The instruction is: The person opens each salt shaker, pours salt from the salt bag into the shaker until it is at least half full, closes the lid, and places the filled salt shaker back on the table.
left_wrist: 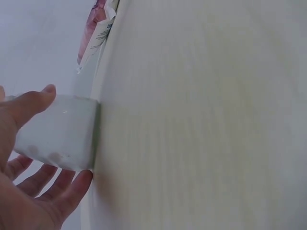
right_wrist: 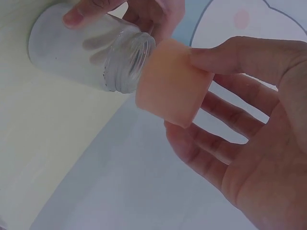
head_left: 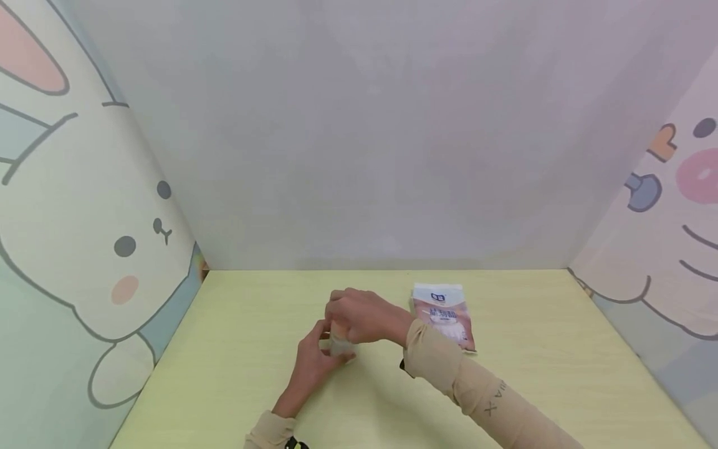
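A glass jar (right_wrist: 72, 55) with a threaded neck stands on the table, its body looking whitish. My left hand (head_left: 315, 360) holds it around the sides, thumb (left_wrist: 36, 105) on one side and fingers on the other. At the jar's mouth is a peach-orange lid (right_wrist: 170, 84), tilted, with the neck's threads showing beside it. My right hand (head_left: 361, 315) grips this lid between thumb and fingers from above. Whether the lid touches the rim cannot be told. In the head view the hands hide much of the jar (head_left: 341, 347) and lid.
A pink and white printed packet (head_left: 443, 315) lies on the pale yellow table (head_left: 538, 374), right of the hands. A plain wall (head_left: 381, 156) rises at the back, and panels with cartoon animals (head_left: 84, 237) flank both sides.
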{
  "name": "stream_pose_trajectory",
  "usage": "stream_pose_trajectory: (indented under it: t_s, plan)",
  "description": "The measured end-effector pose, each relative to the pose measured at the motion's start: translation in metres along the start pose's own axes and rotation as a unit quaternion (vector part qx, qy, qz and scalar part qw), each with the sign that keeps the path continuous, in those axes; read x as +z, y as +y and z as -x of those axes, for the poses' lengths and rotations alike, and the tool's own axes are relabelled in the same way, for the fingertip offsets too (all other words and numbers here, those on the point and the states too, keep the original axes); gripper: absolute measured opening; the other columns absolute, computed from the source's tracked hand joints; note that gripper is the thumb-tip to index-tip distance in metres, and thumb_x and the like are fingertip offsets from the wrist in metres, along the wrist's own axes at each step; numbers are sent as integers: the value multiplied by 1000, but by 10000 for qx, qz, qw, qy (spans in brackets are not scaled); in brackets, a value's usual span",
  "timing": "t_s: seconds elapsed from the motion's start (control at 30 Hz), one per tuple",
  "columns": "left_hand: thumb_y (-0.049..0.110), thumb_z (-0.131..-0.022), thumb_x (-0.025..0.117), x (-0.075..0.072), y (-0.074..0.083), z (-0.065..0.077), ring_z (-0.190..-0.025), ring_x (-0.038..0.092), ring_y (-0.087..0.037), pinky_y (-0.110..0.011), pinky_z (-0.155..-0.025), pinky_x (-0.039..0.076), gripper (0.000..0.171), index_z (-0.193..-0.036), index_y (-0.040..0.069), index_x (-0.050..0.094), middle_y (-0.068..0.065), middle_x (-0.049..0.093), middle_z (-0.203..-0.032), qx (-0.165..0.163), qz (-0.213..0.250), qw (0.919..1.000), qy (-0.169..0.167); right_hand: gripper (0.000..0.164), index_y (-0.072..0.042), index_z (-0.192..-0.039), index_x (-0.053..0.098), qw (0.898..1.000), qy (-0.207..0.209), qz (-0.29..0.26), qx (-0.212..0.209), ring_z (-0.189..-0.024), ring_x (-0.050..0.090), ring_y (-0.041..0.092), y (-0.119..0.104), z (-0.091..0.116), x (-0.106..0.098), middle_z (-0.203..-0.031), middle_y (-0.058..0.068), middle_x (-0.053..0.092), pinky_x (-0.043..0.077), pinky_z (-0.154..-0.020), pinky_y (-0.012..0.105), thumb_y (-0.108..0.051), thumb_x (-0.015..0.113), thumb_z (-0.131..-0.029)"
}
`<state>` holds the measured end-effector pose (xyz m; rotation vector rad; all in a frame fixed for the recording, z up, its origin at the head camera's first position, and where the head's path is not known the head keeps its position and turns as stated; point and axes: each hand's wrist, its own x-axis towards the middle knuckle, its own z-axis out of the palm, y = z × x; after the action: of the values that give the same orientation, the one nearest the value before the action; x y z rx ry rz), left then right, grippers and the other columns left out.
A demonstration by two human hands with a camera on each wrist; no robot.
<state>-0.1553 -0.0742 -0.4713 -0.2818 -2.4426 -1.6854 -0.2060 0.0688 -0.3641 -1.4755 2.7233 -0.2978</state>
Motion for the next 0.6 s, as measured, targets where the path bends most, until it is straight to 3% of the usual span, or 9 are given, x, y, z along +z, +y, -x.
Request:
stream_pose_trajectory:
  t_s: [0.23,0.47,0.6]
  plan:
    - [14,-64,79,-1,1,1,-94,51,-26,-42,-68,51,54,-109,8,50,-7,54,-105,-164,8,9999,-38,23,-17,-93,63,9997,185,-108,112,-76,47,6,3,8,-6,-92,-8,54,43,-58,17,-5,56,-75]
    - [25,-61,80,8,-34,-7,-93,50,-14,-32,-66,51,57,-107,18,48,4,53,-102,-259,-345,9991,57,18,-16,-94,63,9989,320,-245,250,-76,48,6,8,22,-12,-93,-7,55,44,-60,18,-11,56,-78]
    - [24,-59,81,10,-33,-8,-92,50,-14,-33,-66,51,59,-107,18,48,5,54,-100,-194,-419,9989,88,18,-17,-95,63,9983,351,-292,360,-76,49,5,13,32,-13,-93,-7,55,45,-62,19,-13,56,-79]
